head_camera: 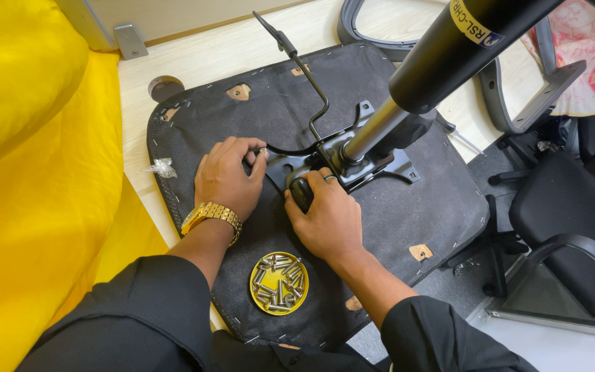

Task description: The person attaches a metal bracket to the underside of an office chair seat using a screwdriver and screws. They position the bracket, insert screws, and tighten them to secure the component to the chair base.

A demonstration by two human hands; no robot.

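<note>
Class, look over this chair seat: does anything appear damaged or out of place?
Yes. The black fabric underside of the seat is torn in small patches, baring wood near the top edge and lower right. Screws sit tidily in the yellow lid.

Upturned black fabric-covered chair seat (394, 213), lying on a pale wooden table (228, 52). Black metal mounting plate (352, 162) at centre, with black gas-lift cylinder (442, 58) rising to the far right. Left hand (227, 176), gold wristwatch (211, 217), fingertips at the plate's left edge. Right hand (328, 220) on a black knob (302, 193). Round yellow dish of silver bolts (279, 282), near. Yellow cloth (36, 179), left.
</note>
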